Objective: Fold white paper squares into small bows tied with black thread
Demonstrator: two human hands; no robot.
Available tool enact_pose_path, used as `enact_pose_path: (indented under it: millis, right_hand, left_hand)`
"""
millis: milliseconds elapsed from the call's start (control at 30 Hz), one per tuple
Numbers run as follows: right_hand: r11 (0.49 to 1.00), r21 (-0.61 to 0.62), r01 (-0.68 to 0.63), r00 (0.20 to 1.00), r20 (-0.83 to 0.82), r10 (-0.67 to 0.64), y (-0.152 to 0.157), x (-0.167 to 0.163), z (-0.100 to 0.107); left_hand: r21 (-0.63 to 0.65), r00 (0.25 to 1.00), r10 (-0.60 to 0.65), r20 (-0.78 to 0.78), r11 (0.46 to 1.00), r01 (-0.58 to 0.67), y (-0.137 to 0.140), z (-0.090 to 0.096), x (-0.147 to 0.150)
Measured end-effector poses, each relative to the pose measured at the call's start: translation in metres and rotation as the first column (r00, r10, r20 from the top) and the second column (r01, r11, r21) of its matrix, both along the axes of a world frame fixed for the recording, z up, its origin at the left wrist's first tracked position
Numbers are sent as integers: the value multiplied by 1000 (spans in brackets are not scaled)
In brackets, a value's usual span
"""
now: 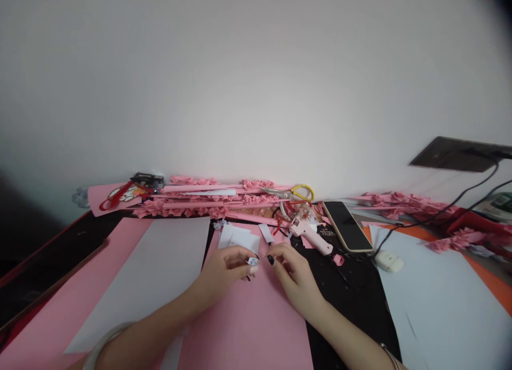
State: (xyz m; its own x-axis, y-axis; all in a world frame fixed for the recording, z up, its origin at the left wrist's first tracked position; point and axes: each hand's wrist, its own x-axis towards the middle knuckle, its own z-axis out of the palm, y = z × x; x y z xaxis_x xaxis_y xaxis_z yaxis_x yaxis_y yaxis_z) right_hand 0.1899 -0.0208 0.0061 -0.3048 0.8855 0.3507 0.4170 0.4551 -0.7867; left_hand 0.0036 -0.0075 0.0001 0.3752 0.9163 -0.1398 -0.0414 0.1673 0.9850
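My left hand (228,266) is closed, pinching a small folded piece of white paper (253,261) between thumb and fingers. Just to its right, my right hand (294,274) has its thumb and fingertips drawn together in a pinch; whatever they may hold is too small to make out. Both hands are above a large pink paper sheet (248,327). Small white paper pieces (240,238) lie right behind my left hand. A pink glue gun (312,236) rests behind my right hand.
Pink paper flower stems (192,203) and yellow-handled scissors (303,192) lie along the wall, with red-handled scissors (116,197) at left. A phone (347,226), a white plastic case (389,260) and a black cable (384,241) are on the right. White sheets (436,300) flank the hands.
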Motion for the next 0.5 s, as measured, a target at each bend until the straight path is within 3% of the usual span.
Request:
enact_pose_path:
  millis: [500]
  right_hand:
    - [998,-53,-36,999,19,37,-4,-3,0]
  left_hand:
    - [-8,998,-47,33,999,47,-4,-3,1]
